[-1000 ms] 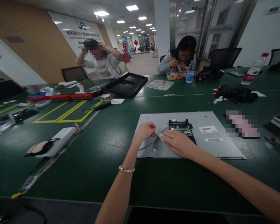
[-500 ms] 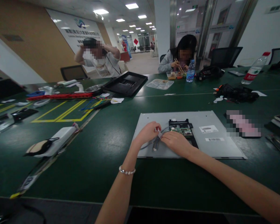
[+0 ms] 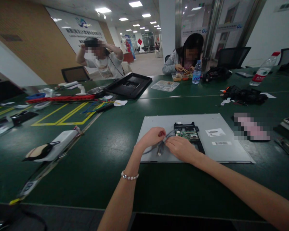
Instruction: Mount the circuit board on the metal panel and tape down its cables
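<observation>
A flat grey display panel (image 3: 221, 146) lies back side up on the table in front of me, with a green circuit board (image 3: 186, 134) in a black bracket (image 3: 199, 147) near its middle. Over the panel's left half, my left hand (image 3: 155, 136) is closed, its fingertips pinching at a grey cable (image 3: 149, 150). Close beside it, my right hand (image 3: 181, 147) is closed too, fingers together on the same cable at the board's left edge. The cable's loose end with a pale connector (image 3: 159, 153) hangs just below the fingers. Exactly what the fingertips pinch is partly hidden.
A black monitor frame (image 3: 130, 85) lies at the back. Two people sit across the table, one eating beside a water bottle (image 3: 197, 73). To the right are a black bundle (image 3: 245, 96) and a phone-like object (image 3: 252, 128). A white device (image 3: 59, 144) lies left.
My left hand has drawn slightly down and its fingers curl more closely. The right hand has shifted a little left. The panel stays in place.
</observation>
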`<act>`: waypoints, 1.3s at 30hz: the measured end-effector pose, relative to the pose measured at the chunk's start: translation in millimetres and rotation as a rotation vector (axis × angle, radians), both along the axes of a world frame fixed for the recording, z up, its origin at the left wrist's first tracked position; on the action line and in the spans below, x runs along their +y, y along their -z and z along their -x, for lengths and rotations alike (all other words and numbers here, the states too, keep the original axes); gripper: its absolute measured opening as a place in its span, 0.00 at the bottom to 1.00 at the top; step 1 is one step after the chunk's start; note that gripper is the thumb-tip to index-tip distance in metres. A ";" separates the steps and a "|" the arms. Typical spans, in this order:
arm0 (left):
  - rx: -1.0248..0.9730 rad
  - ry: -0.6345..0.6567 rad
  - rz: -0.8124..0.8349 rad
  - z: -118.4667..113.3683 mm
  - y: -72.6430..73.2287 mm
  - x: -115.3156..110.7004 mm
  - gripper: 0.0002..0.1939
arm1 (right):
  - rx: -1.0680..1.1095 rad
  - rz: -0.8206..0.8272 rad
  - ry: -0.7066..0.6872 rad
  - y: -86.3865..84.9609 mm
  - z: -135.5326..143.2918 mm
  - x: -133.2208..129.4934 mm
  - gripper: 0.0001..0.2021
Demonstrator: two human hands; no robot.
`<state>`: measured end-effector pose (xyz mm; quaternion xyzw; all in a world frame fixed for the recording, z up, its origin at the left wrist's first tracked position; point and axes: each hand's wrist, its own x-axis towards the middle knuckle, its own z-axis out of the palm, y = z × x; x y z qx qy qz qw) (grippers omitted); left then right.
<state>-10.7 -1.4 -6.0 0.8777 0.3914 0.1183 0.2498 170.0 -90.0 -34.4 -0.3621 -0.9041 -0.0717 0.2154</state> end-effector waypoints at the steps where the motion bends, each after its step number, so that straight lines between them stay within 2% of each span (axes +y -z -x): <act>1: 0.002 0.002 -0.003 0.3 -0.2 0.1 0.08 | 0.002 0.003 0.001 -0.4 0.0 -0.3 0.10; 7: -0.017 0.029 -0.023 1.2 0.1 0.5 0.09 | -0.011 0.021 -0.002 -2.9 0.4 -1.7 0.10; 17: -0.018 -0.005 0.038 -0.5 1.9 -0.1 0.10 | -0.085 0.042 -0.020 -9.3 4.6 -10.9 0.11; 24: -0.042 -0.030 0.079 0.0 2.6 0.4 0.09 | -0.117 0.067 0.031 -13.9 5.6 -31.1 0.22; 39: -0.065 -0.076 0.065 2.5 10.1 6.5 0.08 | -0.080 0.146 0.012 -14.0 -9.0 -48.1 0.26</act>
